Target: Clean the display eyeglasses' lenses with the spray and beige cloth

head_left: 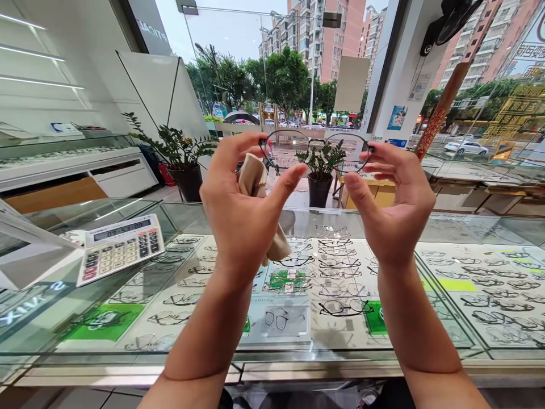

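A pair of thin dark-framed eyeglasses (316, 140) is held up level above the glass display counter, its lenses facing the window. My left hand (244, 207) grips the left end of the frame with its fingers, the thumb stretched out below the lens. Tucked in the same hand is a beige cloth (277, 243), hanging down past the palm. My right hand (392, 196) holds the right end of the frame with its fingers, its thumb raised below the right lens.
Under the glass counter (264, 357) lie rows of eyeglasses. A calculator (121, 247) sits on its left side. Potted plants (187, 179) stand beyond the counter, before a large window.
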The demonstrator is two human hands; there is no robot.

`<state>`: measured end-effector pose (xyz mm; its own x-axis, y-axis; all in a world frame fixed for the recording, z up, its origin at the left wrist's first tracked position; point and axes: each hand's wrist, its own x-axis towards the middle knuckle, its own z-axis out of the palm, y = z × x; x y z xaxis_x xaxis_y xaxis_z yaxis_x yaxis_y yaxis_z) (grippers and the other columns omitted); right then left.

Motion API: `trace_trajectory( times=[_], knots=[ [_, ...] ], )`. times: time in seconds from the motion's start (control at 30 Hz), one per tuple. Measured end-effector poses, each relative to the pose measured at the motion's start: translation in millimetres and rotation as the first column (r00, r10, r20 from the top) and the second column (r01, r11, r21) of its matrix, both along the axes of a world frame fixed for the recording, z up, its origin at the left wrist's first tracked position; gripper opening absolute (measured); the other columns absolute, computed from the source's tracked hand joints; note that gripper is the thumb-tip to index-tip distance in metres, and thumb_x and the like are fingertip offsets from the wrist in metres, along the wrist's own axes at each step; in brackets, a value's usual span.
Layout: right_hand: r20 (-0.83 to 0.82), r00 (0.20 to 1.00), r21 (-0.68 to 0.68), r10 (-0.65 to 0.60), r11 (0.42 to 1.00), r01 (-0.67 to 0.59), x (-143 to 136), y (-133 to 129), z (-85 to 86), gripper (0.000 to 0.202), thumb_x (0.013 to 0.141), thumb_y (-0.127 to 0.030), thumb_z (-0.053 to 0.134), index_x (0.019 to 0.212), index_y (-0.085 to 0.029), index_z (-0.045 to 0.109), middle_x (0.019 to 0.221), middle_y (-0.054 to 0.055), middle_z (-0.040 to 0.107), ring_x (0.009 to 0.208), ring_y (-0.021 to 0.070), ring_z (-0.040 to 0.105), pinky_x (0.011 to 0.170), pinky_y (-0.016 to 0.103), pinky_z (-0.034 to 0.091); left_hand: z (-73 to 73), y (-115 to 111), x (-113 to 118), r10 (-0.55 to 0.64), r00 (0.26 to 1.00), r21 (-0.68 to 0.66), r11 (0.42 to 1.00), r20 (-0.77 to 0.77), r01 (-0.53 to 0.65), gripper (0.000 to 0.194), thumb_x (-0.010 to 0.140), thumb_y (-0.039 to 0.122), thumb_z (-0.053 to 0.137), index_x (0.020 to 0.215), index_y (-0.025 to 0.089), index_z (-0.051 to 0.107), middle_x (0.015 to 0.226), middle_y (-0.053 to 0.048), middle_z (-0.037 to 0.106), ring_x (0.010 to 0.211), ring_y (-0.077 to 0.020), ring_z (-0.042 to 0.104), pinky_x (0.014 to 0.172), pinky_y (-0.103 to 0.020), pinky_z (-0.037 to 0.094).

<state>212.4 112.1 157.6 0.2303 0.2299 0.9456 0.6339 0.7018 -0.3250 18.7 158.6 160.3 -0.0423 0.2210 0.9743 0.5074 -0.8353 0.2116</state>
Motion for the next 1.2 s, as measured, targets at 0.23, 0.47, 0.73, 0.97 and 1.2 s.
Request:
trace_trajectory(
  times=[0.23, 0.47, 0.73, 0.97, 1.2],
  knots=[
    [0.001, 1.000, -0.087, -0.028, 0.996, 0.028, 6, 2, -8.0, 0.037, 0.098, -0.045, 0.080, 0.131, -0.033, 0.071, 0.129, 0.009, 0.076, 0.114, 0.0317, 0.075, 0.101, 0.050, 0.062, 0.0, 0, 4, -0.019, 0.999, -0.073, 0.997, 0.036, 0.022, 0.047, 0.102, 0.068, 0.069, 0.137, 0.036, 0.067, 0.130, -0.003, 0.075, 0.131, -0.0345, 0.070, 0.103, -0.060, 0.064],
    [-0.013, 0.997, -0.110, -0.079, 0.991, 0.077, 12, -4, -7.0, 0.034, 0.098, -0.045, 0.081, 0.128, -0.031, 0.073, 0.126, 0.008, 0.077, 0.110, 0.0279, 0.076, 0.099, 0.051, 0.064, -2.1, 9, 16, -0.029, 0.999, -0.094, 0.995, 0.042, 0.032, 0.049, 0.099, 0.074, 0.069, 0.126, 0.033, 0.072, 0.120, -0.002, 0.079, 0.125, -0.0329, 0.073, 0.101, -0.058, 0.066],
    [-0.019, 0.998, -0.150, -0.058, 0.987, 0.055, 22, 0, -8.5, 0.038, 0.096, -0.048, 0.082, 0.130, -0.030, 0.074, 0.126, 0.009, 0.079, 0.110, 0.0284, 0.077, 0.099, 0.052, 0.065, -4.8, 20, 12, -0.029, 0.999, -0.071, 0.997, 0.025, 0.031, 0.051, 0.095, 0.078, 0.069, 0.129, 0.041, 0.076, 0.118, -0.001, 0.080, 0.122, -0.0366, 0.075, 0.090, -0.063, 0.069],
    [-0.020, 0.996, -0.132, -0.086, 0.988, 0.083, 25, 2, -10.3, 0.042, 0.092, -0.040, 0.088, 0.130, -0.029, 0.077, 0.126, 0.010, 0.080, 0.105, 0.0293, 0.080, 0.096, 0.053, 0.067, -8.3, 24, 7, -0.025, 0.999, -0.019, 0.999, 0.042, 0.026, 0.044, 0.097, 0.070, 0.073, 0.130, 0.042, 0.078, 0.116, -0.002, 0.080, 0.120, -0.0342, 0.076, 0.085, -0.059, 0.070],
    [-0.037, 0.996, -0.116, -0.082, 0.990, 0.077, 17, 0, -9.7, 0.037, 0.094, -0.041, 0.085, 0.128, -0.030, 0.078, 0.127, 0.009, 0.080, 0.107, 0.0305, 0.079, 0.100, 0.057, 0.067, -9.0, 20, 6, 0.020, 1.000, 0.004, 1.000, 0.005, -0.020, 0.042, 0.099, 0.066, 0.073, 0.134, 0.043, 0.074, 0.122, 0.001, 0.081, 0.118, -0.0345, 0.078, 0.088, -0.057, 0.072]
  ],
)
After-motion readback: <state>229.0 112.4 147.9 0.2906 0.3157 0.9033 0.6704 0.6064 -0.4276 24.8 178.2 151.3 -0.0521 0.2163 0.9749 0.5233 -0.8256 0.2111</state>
